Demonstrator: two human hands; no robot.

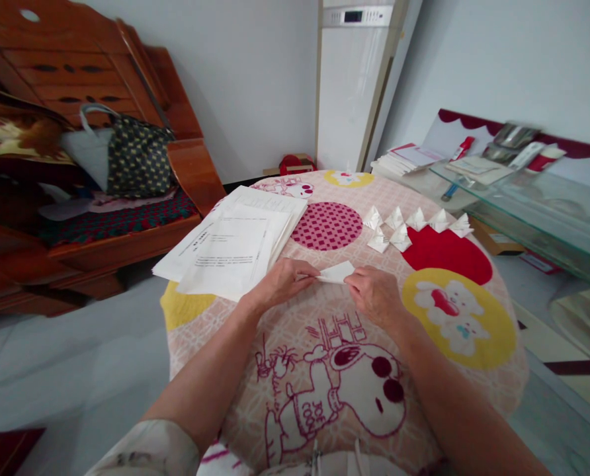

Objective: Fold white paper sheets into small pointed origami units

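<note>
On the cartoon-print tablecloth [285, 396], the left hand [281, 281] and right hand [374, 294] lie curled, fingertips pinching opposite ends of a small folded paper piece [335, 272].

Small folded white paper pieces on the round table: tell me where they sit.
In the head view, the small folded white paper pieces cluster at the table's far right, beyond the right hand, beside the dark pink dotted circle on the cloth.
</note>
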